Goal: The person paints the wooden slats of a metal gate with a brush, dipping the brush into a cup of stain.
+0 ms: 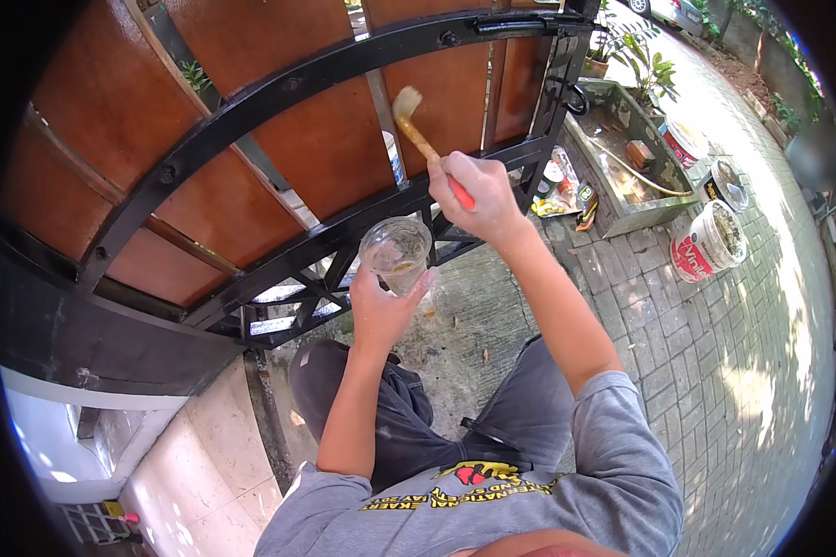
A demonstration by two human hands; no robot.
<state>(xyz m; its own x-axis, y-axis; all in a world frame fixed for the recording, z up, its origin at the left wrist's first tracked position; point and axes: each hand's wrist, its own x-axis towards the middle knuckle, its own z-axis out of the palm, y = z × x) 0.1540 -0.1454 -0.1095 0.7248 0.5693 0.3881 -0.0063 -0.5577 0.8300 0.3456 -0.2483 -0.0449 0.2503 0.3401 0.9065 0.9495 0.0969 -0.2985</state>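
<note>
My right hand [481, 197] grips a paintbrush [418, 139] by its orange-ended wooden handle, with the pale bristles up against or close over a brown wooden slat of the gate [320, 148]. Lower and to the left, my left hand [384, 306] is wrapped round a clear plastic cup [397, 249], its open top tilted toward me. A little liquid seems to lie in the cup. Black metal bars frame the slats, and a curved bar [251, 104] crosses them above both hands.
To the right stands a weathered planter box [613, 176] with a brick inside. Beside it are a red-and-white paint bucket [706, 243], a dark-labelled tub [724, 184] and another bucket [683, 144]. A yellow-and-black package [585, 206] lies by the gate's foot. Paving blocks [678, 371] cover the ground.
</note>
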